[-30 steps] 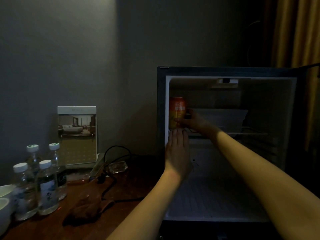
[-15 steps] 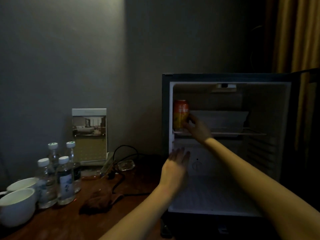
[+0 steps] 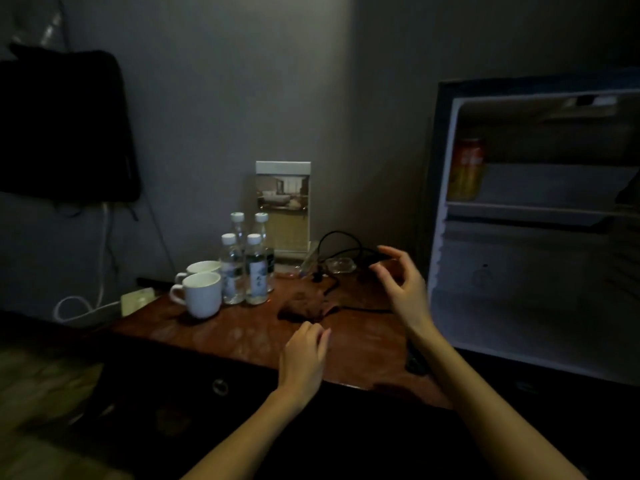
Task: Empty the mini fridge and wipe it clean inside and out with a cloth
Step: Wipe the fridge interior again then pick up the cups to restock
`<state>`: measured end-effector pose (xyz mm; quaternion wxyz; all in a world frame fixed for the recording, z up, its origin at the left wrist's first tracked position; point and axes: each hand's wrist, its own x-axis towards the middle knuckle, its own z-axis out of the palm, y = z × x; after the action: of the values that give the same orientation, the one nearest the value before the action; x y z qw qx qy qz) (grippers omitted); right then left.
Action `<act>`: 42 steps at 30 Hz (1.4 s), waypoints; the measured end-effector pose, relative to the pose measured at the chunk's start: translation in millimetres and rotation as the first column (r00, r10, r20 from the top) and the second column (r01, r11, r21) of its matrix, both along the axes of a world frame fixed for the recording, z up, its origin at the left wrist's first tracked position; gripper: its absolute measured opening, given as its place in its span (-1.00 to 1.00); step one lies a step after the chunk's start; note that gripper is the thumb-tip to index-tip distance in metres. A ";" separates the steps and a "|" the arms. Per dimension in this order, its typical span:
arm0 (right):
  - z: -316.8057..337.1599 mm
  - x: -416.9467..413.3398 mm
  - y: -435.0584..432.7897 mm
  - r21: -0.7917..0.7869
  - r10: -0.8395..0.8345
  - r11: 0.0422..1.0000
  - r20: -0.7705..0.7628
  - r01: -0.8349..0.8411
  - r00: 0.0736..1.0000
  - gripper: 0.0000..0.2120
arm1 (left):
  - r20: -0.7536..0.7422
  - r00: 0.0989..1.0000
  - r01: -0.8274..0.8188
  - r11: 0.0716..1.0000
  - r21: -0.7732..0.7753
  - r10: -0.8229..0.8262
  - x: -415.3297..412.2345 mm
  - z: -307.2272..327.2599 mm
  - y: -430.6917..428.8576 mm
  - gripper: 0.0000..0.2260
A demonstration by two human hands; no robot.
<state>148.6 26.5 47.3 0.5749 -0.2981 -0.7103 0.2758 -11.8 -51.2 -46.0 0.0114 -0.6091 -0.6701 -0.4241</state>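
Black object point(image 3: 65, 126): seen at the upper left of the frame, against the grey wall; what it is cannot be told in the dim light.
White cable point(image 3: 74, 308): looped at the left, below the black object.
Table point(image 3: 242, 337): a reddish-brown top, seen across the middle of the frame.
Cups point(image 3: 201, 294): two white cups are set left of centre on the table, one behind the other.
Water bottles point(image 3: 244, 268): four small white-capped bottles are grouped upright just right of the cups.
Card stand point(image 3: 283, 206): stood upright against the wall behind the bottles.
Cloth point(image 3: 304, 308): a dark brown cloth is left crumpled on the table at the centre of the frame, right of the bottles.
Left hand point(image 3: 304, 358): held low at the centre, just below the cloth; the fingers are loosely curled and nothing is held. Contact with the cloth cannot be told.
Black cable point(image 3: 341, 237): looped on the table behind the cloth.
Glass dish point(image 3: 341, 265): placed under the cable loop.
Right hand point(image 3: 403, 285): raised right of centre, between the cloth and the fridge; the fingers are bent and spread, and nothing is gripped.
Mini fridge point(image 3: 433, 202): stood at the right of the frame, its inside shown open.
Shelf point(image 3: 536, 209): fixed across the fridge at mid-height.
Can point(image 3: 467, 169): an orange and yellow can is left upright at the left end of the shelf.
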 end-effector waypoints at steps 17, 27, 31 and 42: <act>-116.5 -160.4 -7.5 -0.493 0.396 0.787 -0.057 -0.371 0.916 -0.78 | 0.293 0.937 -0.212 0.976 0.043 0.190 -98.3 -35.7 -22.3 -0.66; -136.9 -183.5 16.2 -0.485 0.336 0.818 -0.035 -0.310 0.941 -0.79 | 0.426 0.880 -0.248 0.968 0.039 0.208 -151.5 -26.9 40.5 -0.89; -136.8 -182.3 15.2 -0.509 0.402 0.768 -0.090 -0.389 0.911 -0.81 | 0.490 0.830 -0.301 0.953 -0.009 0.267 -169.3 -24.3 67.7 -0.86; -92.9 -260.9 71.1 -0.414 0.312 0.854 -0.082 -0.317 0.947 -0.74 | 0.440 0.843 -0.312 0.947 -0.071 0.310 -184.4 -44.3 83.6 -0.70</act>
<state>-112.3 97.7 -45.6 0.4483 -0.2935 -0.6695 0.5145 -196.1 32.4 -90.3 -0.0728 -0.3788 -0.7439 -0.5457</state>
